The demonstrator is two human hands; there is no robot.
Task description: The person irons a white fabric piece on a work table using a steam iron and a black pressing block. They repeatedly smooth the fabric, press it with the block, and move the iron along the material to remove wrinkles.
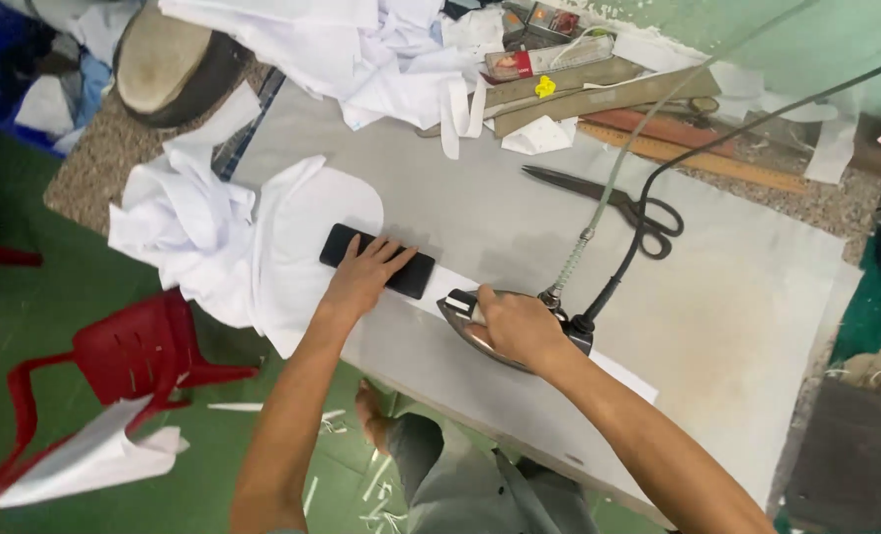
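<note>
The right hand (516, 326) is wrapped around the handle of an iron (480, 331), fingers curled shut on it, with the iron's sole down on a long white strip (440, 282) that runs along the near edge of the tabletop (737, 297). The left hand (363, 277) lies flat, fingers spread and pressed down on a black block (413, 279) that sits on the strip just left of the iron — the block and iron are near each other but not touching.

The strip continues left under the block to a rounded white fabric piece (312, 213) and a bunched white garment (183, 227) hanging off the tabletop's left end. To the right of the iron a stretch of strip (623, 374) shows beyond the forearm, lying flat. I judge the pressing to be midway: the iron stands about the middle of the strip, and whether the part under the block or the part to the right has already been pressed cannot be told from how it lies.

The iron's two cords (618, 178) rise up and away to the right. Black scissors (618, 203) lie open-handled farther back, well apart from both hands, and a wooden ruler (698, 158) and cloth scraps (381, 49) crowd the far edge. A red chair (134, 346) stands on the green floor — white paper resting against it.
</note>
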